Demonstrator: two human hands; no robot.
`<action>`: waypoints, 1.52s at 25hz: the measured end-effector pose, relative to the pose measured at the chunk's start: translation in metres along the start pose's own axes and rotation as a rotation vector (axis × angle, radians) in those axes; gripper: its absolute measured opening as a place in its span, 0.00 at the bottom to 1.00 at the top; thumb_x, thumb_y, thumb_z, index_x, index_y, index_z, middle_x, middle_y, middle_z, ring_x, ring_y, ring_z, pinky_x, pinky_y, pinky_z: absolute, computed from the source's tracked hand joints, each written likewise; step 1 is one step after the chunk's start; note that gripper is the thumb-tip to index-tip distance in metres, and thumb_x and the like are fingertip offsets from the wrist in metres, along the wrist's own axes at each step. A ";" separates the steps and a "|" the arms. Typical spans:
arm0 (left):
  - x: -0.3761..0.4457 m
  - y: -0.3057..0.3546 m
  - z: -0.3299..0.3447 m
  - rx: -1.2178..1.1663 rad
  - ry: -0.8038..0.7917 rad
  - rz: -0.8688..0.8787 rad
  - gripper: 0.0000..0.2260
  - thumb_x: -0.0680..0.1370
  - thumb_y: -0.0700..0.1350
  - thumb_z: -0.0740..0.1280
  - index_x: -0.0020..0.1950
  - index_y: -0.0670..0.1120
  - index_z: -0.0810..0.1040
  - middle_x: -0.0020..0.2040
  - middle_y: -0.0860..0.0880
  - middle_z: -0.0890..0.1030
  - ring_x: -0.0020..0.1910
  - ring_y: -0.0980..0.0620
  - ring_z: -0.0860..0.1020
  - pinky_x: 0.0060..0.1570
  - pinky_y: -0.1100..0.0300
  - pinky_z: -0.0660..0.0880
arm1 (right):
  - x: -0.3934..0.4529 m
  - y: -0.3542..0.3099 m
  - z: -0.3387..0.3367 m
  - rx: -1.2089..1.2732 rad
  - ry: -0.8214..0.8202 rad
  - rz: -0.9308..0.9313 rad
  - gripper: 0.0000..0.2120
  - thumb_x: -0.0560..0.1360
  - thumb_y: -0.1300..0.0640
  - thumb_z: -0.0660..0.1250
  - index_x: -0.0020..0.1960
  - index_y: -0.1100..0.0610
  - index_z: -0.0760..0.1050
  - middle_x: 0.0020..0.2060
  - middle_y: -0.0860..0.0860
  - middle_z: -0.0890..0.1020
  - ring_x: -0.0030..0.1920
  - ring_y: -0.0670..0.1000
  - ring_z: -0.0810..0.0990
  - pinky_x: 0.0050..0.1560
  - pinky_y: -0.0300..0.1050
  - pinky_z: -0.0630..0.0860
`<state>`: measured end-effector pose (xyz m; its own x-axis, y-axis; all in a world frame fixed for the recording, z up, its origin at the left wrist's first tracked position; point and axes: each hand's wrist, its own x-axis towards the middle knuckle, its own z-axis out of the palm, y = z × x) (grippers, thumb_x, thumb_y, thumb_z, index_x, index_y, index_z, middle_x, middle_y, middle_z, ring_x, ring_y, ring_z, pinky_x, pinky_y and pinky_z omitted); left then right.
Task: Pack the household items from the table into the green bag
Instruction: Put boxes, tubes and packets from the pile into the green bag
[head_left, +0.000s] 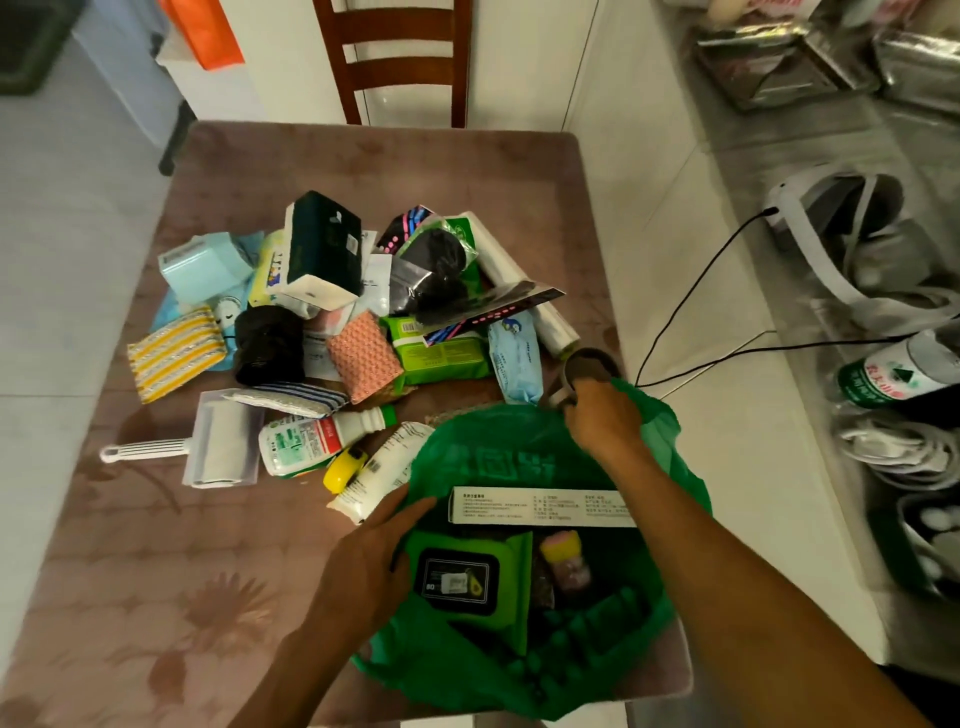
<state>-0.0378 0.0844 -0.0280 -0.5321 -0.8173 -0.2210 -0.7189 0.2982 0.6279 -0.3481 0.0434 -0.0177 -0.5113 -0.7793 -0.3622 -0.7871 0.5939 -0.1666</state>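
Head view only: green bag (524, 452) lies at the near edge of the counter (156, 545), its mouth pulled wide. It is thin, crinkly plastic film, limp and shapeless, so it will likely sag shut unless the rim is held. The left hand (363, 561) holds the near-left rim with fingers curled over the edge. The right hand (605, 423) is at the far rim, fingers curled round a dark, blurred object (587, 371); what it is I cannot tell, though it looks small and light.

Inside the bag lie a long white box (540, 506), stiff card, a green wipes pack (467, 582) with a black flap, soft and squashy, and a small yellow-capped jar (563, 558).

Beyond the bag the unpacked pile fills the middle of the counter. The lint roller (208, 447) is rigid plastic, best lifted by its handle. The white bottle (317, 436) and white tube (379, 473) lie just beside the bag, smooth and probably slippery; grip round the body. The pink sponge (366, 358) and striped cloth (174, 353) are soft, light and textured, easy to pinch anywhere. The dark green box (324, 244) is stiff card with firm edges for holding.
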 end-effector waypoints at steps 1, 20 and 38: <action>-0.003 0.000 -0.003 0.074 0.028 0.014 0.27 0.69 0.38 0.67 0.67 0.53 0.73 0.70 0.42 0.71 0.59 0.39 0.77 0.52 0.46 0.78 | 0.004 0.001 0.004 -0.001 -0.060 0.035 0.11 0.79 0.58 0.60 0.60 0.56 0.75 0.57 0.59 0.81 0.52 0.61 0.80 0.46 0.49 0.75; 0.081 0.048 0.057 0.610 -0.408 0.234 0.26 0.77 0.51 0.61 0.75 0.57 0.58 0.67 0.42 0.72 0.58 0.38 0.73 0.50 0.48 0.74 | -0.139 0.070 0.031 -0.150 -0.237 -0.163 0.10 0.79 0.53 0.59 0.58 0.53 0.75 0.53 0.54 0.83 0.50 0.57 0.82 0.40 0.45 0.70; 0.039 0.081 0.084 0.524 -0.331 0.395 0.21 0.72 0.51 0.66 0.64 0.50 0.74 0.69 0.41 0.70 0.65 0.38 0.70 0.63 0.40 0.68 | -0.131 0.087 -0.009 0.073 0.341 -0.268 0.19 0.72 0.55 0.69 0.62 0.54 0.74 0.61 0.53 0.78 0.57 0.56 0.76 0.52 0.52 0.78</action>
<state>-0.1539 0.1183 -0.0487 -0.8434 -0.4334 -0.3175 -0.5210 0.8041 0.2865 -0.3528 0.1960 0.0235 -0.3866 -0.9220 0.0240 -0.8873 0.3647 -0.2824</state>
